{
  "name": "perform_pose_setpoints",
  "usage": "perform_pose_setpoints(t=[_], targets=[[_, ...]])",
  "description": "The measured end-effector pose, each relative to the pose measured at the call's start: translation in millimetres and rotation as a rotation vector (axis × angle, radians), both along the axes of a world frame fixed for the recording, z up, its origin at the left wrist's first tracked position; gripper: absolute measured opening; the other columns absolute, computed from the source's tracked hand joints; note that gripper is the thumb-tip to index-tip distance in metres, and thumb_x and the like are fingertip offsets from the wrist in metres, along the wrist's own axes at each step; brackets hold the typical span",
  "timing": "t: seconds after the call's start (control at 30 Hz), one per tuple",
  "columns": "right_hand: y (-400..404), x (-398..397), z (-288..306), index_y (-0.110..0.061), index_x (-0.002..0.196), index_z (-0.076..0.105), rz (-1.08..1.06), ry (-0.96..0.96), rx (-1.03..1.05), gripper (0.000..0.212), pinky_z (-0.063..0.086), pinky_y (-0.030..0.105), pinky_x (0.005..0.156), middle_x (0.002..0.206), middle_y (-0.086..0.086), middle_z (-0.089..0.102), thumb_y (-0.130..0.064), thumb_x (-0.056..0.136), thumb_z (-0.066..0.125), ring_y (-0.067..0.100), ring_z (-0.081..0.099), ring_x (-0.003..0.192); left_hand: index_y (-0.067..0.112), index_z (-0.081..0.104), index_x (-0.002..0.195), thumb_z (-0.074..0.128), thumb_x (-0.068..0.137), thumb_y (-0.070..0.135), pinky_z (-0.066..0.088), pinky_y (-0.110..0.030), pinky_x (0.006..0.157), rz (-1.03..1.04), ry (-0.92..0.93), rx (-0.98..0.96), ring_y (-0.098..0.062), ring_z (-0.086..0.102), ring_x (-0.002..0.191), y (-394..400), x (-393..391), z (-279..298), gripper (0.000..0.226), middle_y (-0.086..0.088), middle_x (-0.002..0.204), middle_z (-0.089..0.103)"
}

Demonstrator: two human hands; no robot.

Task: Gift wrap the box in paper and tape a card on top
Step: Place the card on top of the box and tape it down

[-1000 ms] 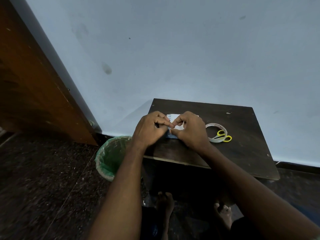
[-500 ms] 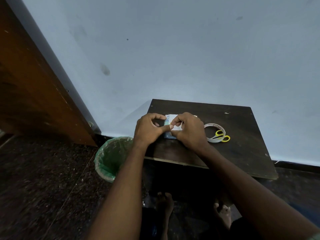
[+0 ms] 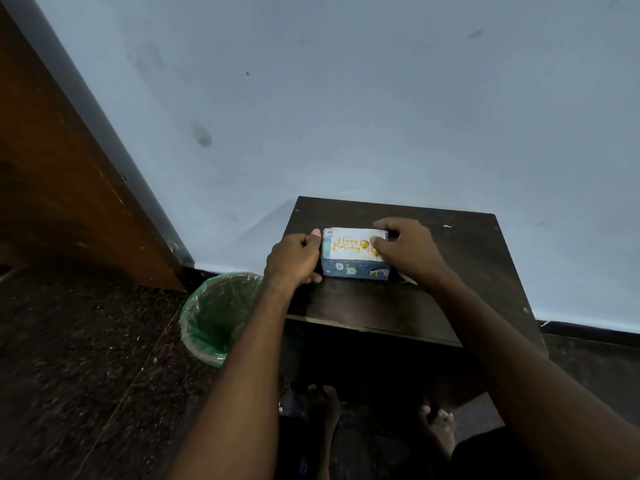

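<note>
On table [image 3: 381,306] | right hand [image 3: 408,252] hides box [image 3: 353,270] right end

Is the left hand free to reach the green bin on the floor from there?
Probably yes. The left hand rests against the wrapped box's left end, and the green bin stands just below and left of the table, with nothing visible between them.

A blue patterned paper-wrapped rectangular box [image 3: 355,269] is set on the dark wooden tabletop [image 3: 450,271], toward its left. A white "Happy Birthday" card [image 3: 349,244] is laid on top. A green plastic-lined round bin [image 3: 214,317] is placed on the floor, left of the tabletop.
</note>
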State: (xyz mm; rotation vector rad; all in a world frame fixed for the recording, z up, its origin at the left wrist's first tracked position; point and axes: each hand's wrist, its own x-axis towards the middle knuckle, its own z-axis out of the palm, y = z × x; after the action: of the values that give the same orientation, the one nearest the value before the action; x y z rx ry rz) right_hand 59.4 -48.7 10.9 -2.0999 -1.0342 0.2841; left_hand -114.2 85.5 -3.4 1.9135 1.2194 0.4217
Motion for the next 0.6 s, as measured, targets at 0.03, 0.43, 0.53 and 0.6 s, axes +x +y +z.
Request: perform_pose_setpoints(t=[0.03,0.43,0.53,0.6], targets=[[1.3,-0.3,-3.5,-0.017,0.125,0.074,0.008,0.019,-0.023,0.032,0.052,0.035,0.101,0.126,-0.003,0.073,-0.023,0.094,0.072,0.014,0.066,0.114,0.016,0.07,0.096,0.042,0.11,0.055,0.064,-0.041,0.084,-0.006,-0.027,-0.021,-0.021,0.077,0.06,-1.1,-0.1,-0.3,0.05,0.0,0.079,0.079],[9.0,-0.6,-6.0,-0.004,0.095,0.081,-0.114,0.53,0.356,0.013,0.052,0.017,0.062,0.095,0.005,0.08,-0.007,0.096,0.068,0.002,0.07,0.074,0.021,0.07,0.108,0.069,0.099,0.047,0.066,-0.037,0.073,0.036,-0.24,-0.121,-0.021,0.079,0.068,-0.4,6.4,2.5,0.027,-0.001,0.098,0.08],[8.7,-0.8,-2.4,0.001,0.103,0.079,-0.1,0.63,0.396,0.014,0.061,0.024,0.071,0.101,0.011,0.079,-0.002,0.098,0.065,0.01,0.073,0.085,0.027,0.065,0.116,0.062,0.099,0.062,0.063,-0.033,0.067,-0.069,-0.065,0.058,-0.016,0.073,0.053,-1.8,4.1,0.6,0.039,0.005,0.084,0.079],[8.3,2.0,-5.6,-0.004,0.103,0.08,-0.102,0.562,0.385,0.015,0.061,0.032,0.08,0.103,0.008,0.079,-0.003,0.098,0.066,0.017,0.073,0.093,0.027,0.07,0.112,0.056,0.098,0.07,0.064,-0.041,0.075,-0.148,-0.021,0.105,-0.018,0.075,0.066,-2.9,7.2,-3.2,0.047,0.006,0.09,0.078]])
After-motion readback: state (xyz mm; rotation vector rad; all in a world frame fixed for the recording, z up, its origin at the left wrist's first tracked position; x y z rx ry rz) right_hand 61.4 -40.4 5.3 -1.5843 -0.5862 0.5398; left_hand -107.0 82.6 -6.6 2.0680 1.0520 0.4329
